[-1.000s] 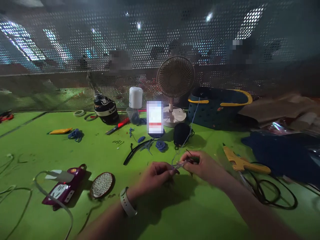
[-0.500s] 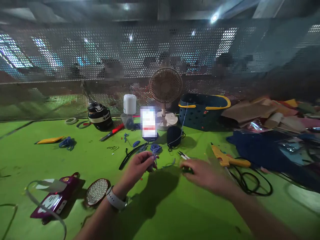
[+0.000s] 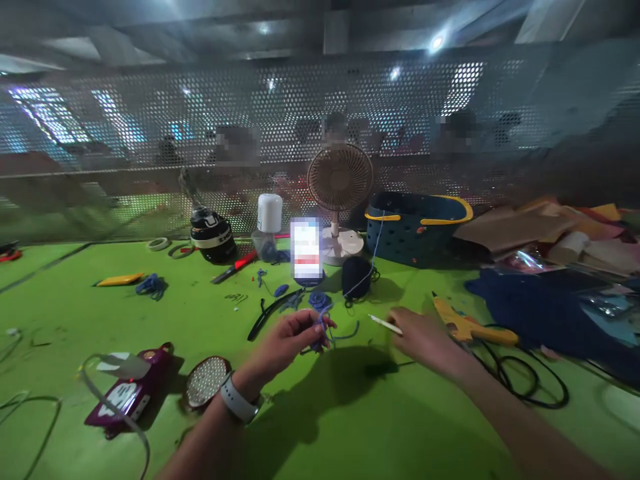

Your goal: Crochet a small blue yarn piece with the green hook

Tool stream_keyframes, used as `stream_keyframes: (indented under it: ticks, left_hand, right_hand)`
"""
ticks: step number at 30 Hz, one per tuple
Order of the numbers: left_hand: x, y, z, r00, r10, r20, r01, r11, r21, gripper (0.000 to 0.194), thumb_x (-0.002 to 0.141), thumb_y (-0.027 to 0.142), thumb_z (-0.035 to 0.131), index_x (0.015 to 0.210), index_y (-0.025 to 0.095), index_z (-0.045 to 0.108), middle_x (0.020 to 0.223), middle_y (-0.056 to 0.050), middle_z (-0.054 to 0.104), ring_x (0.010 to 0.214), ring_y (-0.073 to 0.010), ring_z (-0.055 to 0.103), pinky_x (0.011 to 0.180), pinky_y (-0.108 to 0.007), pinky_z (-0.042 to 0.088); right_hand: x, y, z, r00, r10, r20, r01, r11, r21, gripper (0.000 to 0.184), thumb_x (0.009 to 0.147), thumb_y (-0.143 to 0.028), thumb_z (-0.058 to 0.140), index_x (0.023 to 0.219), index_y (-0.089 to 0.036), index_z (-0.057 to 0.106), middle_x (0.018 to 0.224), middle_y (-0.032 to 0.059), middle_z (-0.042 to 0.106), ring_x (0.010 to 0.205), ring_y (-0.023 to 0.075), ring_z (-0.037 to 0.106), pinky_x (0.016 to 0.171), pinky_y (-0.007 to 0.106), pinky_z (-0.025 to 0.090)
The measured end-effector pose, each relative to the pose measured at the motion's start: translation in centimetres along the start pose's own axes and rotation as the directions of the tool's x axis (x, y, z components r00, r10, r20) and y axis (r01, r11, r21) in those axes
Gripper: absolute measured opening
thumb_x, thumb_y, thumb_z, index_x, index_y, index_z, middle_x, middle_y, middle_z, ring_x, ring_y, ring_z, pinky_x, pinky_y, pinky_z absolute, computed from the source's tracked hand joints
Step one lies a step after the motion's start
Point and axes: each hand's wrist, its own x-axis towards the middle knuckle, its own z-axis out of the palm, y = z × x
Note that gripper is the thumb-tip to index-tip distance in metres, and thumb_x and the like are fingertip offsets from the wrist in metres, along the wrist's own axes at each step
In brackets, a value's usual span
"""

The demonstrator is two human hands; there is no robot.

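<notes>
My left hand (image 3: 295, 333) pinches a small piece of blue yarn work (image 3: 319, 341), partly hidden by the fingers. A loose yarn tail (image 3: 350, 332) trails from it to the right. My right hand (image 3: 420, 340) is closed around a slender white tool (image 3: 386, 325) with a thin tip pointing left; its exact kind is unclear. Below that hand lies a dark-handled thin tool (image 3: 383, 368), perhaps a crochet hook. Just beyond my left hand sit a blue crocheted round (image 3: 320, 301) and a black curved strip (image 3: 273, 312). A dark round bundle (image 3: 356, 279) stands behind, a blue strand crossing it.
A yellow glue gun (image 3: 465, 327) with its black cord lies right, near dark blue cloth (image 3: 520, 320). Behind stand a fan (image 3: 340, 179), a lit phone (image 3: 306, 248) and a basket (image 3: 415, 237). A utility knife (image 3: 234, 267) and purple device (image 3: 133, 393) are left.
My hands were together at the yarn work; they have parted. My right hand let go of it, left the dark thin tool on the table and took up the white tool. My left hand keeps the yarn work.
</notes>
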Motion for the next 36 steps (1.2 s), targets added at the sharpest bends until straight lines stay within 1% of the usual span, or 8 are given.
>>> stream_keyframes:
  ticks: [6,11,15,17,19,23,28,36]
  left_hand:
    - [0.1,-0.5,0.2,1.0,-0.015,0.003,0.016,0.998,-0.067,0.03,0.08,0.042,0.074,0.094,0.015,0.071,0.074,-0.002,0.067,0.065,-0.0115,0.059,0.067,-0.026,0.046]
    - [-0.1,-0.9,0.1,1.0,-0.021,0.02,0.023,0.995,-0.101,0.025,0.084,0.04,0.071,0.093,0.017,0.072,0.078,-0.003,0.068,0.07,-0.0123,0.06,0.07,-0.026,0.046]
    - [-0.2,-0.6,-0.2,0.998,0.032,0.051,-0.029,0.998,-0.059,0.018,0.086,0.035,0.069,0.091,0.018,0.075,0.094,-0.006,0.069,0.089,-0.0161,0.06,0.084,-0.028,0.044]
    - [-0.2,-0.4,-0.4,0.995,0.046,0.088,-0.039,0.996,-0.081,0.018,0.085,0.035,0.07,0.088,0.018,0.076,0.099,-0.007,0.068,0.097,-0.0182,0.059,0.09,-0.03,0.043]
    - [-0.2,-0.2,-0.4,0.991,0.023,0.133,-0.005,0.991,-0.132,0.02,0.083,0.037,0.072,0.085,0.018,0.077,0.1,-0.008,0.067,0.097,-0.0193,0.058,0.091,-0.031,0.043]
    - [-0.2,-0.4,-0.2,0.977,-0.025,0.212,0.074,0.97,-0.23,0.027,0.079,0.043,0.074,0.081,0.016,0.077,0.087,-0.008,0.068,0.083,-0.0188,0.058,0.083,-0.032,0.044]
    - [-0.1,-0.8,0.5,0.941,-0.088,0.326,0.179,0.949,-0.261,0.031,0.076,0.046,0.074,0.075,0.016,0.076,0.084,-0.009,0.069,0.079,-0.0198,0.06,0.08,-0.032,0.045]
    - [-0.2,-1.1,1.0,0.921,-0.161,0.356,0.282,0.904,-0.321,0.026,0.073,0.042,0.077,0.072,0.016,0.075,0.075,-0.007,0.067,0.07,-0.0161,0.058,0.074,-0.029,0.045]
  right_hand:
    - [0.1,0.0,-0.4,0.994,0.048,0.095,-0.073,0.957,0.281,0.008,0.083,-0.02,0.046,0.079,-0.021,0.053,0.055,-0.0015,0.055,0.047,0.0151,0.051,0.05,0.027,0.035]
    - [-1.1,-1.4,-0.6,0.959,-0.13,0.252,-0.058,0.78,0.623,0.017,0.08,-0.035,0.04,0.085,-0.021,0.048,0.065,0.002,0.063,0.051,0.0151,0.058,0.05,0.027,0.045]
    - [-1.1,-2.6,-0.7,0.953,-0.202,0.226,-0.053,0.622,0.781,0.017,0.078,-0.032,0.05,0.089,-0.02,0.056,0.068,-0.0015,0.053,0.057,0.0133,0.049,0.053,0.027,0.037]
    - [-0.8,-2.8,-0.9,0.952,-0.24,0.188,0.012,0.645,0.764,0.018,0.084,-0.036,0.051,0.084,-0.02,0.059,0.065,-0.0034,0.046,0.057,0.0132,0.041,0.054,0.027,0.032]
    - [-0.7,-2.7,-1.0,0.95,-0.263,0.166,0.054,0.666,0.744,0.034,0.092,-0.048,0.043,0.081,-0.02,0.06,0.064,-0.0036,0.042,0.058,0.0142,0.038,0.057,0.028,0.031]
    - [-0.9,-2.3,-0.4,0.958,-0.256,0.128,0.113,0.75,0.651,0.059,0.096,-0.065,0.026,0.074,-0.021,0.058,0.069,-0.0002,0.048,0.065,0.017,0.044,0.061,0.03,0.033]
    - [-1.0,-2.5,0.8,0.945,-0.318,0.074,0.235,0.821,0.52,0.059,0.095,-0.067,0.026,0.063,-0.021,0.043,0.064,-0.0017,0.043,0.062,0.0158,0.041,0.058,0.028,0.028]
    - [-1.3,-3.7,0.4,0.908,-0.387,0.16,0.227,0.777,0.588,0.062,0.09,-0.075,0.028,0.061,-0.021,0.037,0.064,-0.0036,0.036,0.06,0.0133,0.037,0.055,0.027,0.026]
